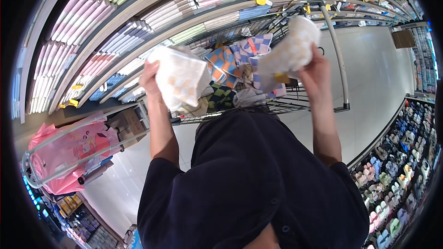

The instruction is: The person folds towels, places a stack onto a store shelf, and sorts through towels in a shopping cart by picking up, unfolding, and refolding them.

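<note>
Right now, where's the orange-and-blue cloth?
In head view, the orange-and-blue cloth lies in the cart between the left hand and right hand, left of the purple checkered cloth.

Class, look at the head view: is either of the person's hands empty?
No: the left hand grips a white-and-peach checked cloth, and the right hand holds a second checked cloth.

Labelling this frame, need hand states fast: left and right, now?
Left hand: closed on a white-and-peach checkered cloth.
Right hand: closed on a cream-and-peach checkered cloth, somewhat blurred.
</note>
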Demonstrator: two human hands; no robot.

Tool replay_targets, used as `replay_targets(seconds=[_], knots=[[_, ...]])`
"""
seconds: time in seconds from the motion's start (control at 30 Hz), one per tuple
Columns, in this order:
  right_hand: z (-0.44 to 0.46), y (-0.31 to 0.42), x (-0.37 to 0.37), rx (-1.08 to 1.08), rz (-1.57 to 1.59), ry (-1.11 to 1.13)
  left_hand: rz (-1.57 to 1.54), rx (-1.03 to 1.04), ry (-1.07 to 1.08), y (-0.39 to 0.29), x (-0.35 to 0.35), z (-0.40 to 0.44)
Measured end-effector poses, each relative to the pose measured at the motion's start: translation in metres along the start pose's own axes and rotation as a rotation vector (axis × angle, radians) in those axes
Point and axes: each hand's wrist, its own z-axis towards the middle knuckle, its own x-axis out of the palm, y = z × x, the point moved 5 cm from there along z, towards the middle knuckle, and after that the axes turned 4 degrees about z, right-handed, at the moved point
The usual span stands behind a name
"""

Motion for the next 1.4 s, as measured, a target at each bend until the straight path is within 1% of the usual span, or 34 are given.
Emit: replay_targets(seconds=[0.07,0.1,0.17,0.2,0.23,0.27,0.3,0.37,0.4,0.43,0.47,0.5,0.53,0.57,0.6,0.63,0.7,0.73,0.8,0.83,0.9,0.93,1.0,1.03,1.07,1.1,1.17,1.2,1.27,1.3,1.37,1.4], knots=[[0.005,-0.031,0.023,0.098,-0.015,0.134,0.156,-0.054,0.013,0.018,-0.002,0.01],[0.009,-0.043,0.032,0.143,-0.047,0.189,0.225,-0.021,0.109,0.032,-0.018,0.017],[0.027,-0.053,0.044,0.118,0.055,0.336,0.319,0.147,0.074,0.031,-0.016,0.024],[0.039,-0.051,0.044,0.05,-0.094,0.359,0.244,0.18,0.037,0.024,-0.014,0.024],[0.056,-0.053,0.032,0.052,-0.097,0.353,0.169,0.213,-0.003,0.015,-0.014,0.023],[0.078,-0.061,0.006,0.074,-0.35,0.282,0.111,0.197,-0.09,0.012,-0.033,0.019],[0.094,-0.069,-0.021,0.095,-0.601,0.208,0.065,0.176,-0.114,0.01,-0.045,0.015],[0.115,-0.094,-0.077,0.249,-1.124,0.14,0.102,0.105,-0.199,0.012,-0.066,0.001],[0.125,-0.113,-0.103,0.343,-1.257,0.177,0.105,0.106,-0.201,0.015,-0.069,-0.005],[0.134,-0.132,-0.129,0.44,-1.391,0.216,0.158,0.012,-0.289,0.022,-0.076,-0.013],[0.14,-0.147,-0.144,0.402,-1.624,0.299,0.213,-0.083,-0.38,0.027,-0.081,-0.023],[0.145,-0.162,-0.158,0.355,-1.854,0.389,0.218,-0.083,-0.389,0.027,-0.079,-0.029],[0.148,-0.178,-0.178,0.359,-1.851,0.401,0.27,-0.147,-0.447,0.031,-0.076,-0.036],[0.149,-0.19,-0.193,0.171,-1.957,0.442,0.322,-0.214,-0.504,0.034,-0.074,-0.044],[0.146,-0.198,-0.2,-0.026,-2.05,0.481,0.32,-0.238,-0.511,0.033,-0.068,-0.05],[0.14,-0.203,-0.203,-0.022,-2.042,0.492,0.328,-0.237,-0.52,0.031,-0.066,-0.056],[0.139,-0.208,-0.21,-0.088,-2.219,0.464,0.394,-0.293,-0.518,0.03,-0.065,-0.064],[0.146,-0.211,-0.214,-0.089,-2.213,0.473,0.373,-0.274,-0.529,0.028,-0.064,-0.065],[0.157,-0.212,-0.231,-0.035,-2.502,0.463,0.384,-0.277,-0.547,0.025,-0.064,-0.066],[0.158,-0.205,-0.222,-0.032,-2.499,0.467,0.389,-0.278,-0.557,0.024,-0.063,-0.065],[0.162,-0.179,-0.205,0.145,-2.471,0.369,0.407,-0.276,-0.565,0.023,-0.06,-0.06],[0.159,-0.163,-0.194,0.152,-2.476,0.372,0.409,-0.272,-0.538,0.023,-0.059,-0.058],[0.157,-0.106,-0.171,-0.045,-2.089,0.212,0.384,-0.27,-0.491,0.029,-0.061,-0.053],[0.156,-0.079,-0.168,0.03,-1.859,0.286,0.37,-0.269,-0.488,0.034,-0.06,-0.052],[0.145,-0.051,-0.156,0.185,-1.534,0.203,0.378,-0.292,-0.482,0.04,-0.059,-0.049],[0.137,-0.031,-0.152,0.38,-1.126,0.168,0.385,-0.316,-0.466,0.047,-0.057,-0.043],[0.109,0.015,-0.122,0.41,-0.734,0.087,0.363,-0.36,-0.393,0.071,-0.053,-0.033],[0.103,0.03,-0.127,0.38,-0.745,0.07,0.339,-0.379,-0.339,0.087,-0.048,-0.026],[0.091,0.05,-0.124,0.39,-0.492,0.217,0.309,-0.434,-0.246,0.121,-0.036,-0.011],[0.081,0.051,-0.117,0.372,-0.506,0.218,0.301,-0.439,-0.189,0.132,-0.021,-0.002],[0.061,0.047,-0.098,0.195,-0.246,0.162,0.264,-0.504,-0.075,0.15,0.02,0.01],[0.061,0.044,-0.106,0.229,-0.203,0.319,0.229,-0.533,-0.006,0.155,0.041,0.014]])
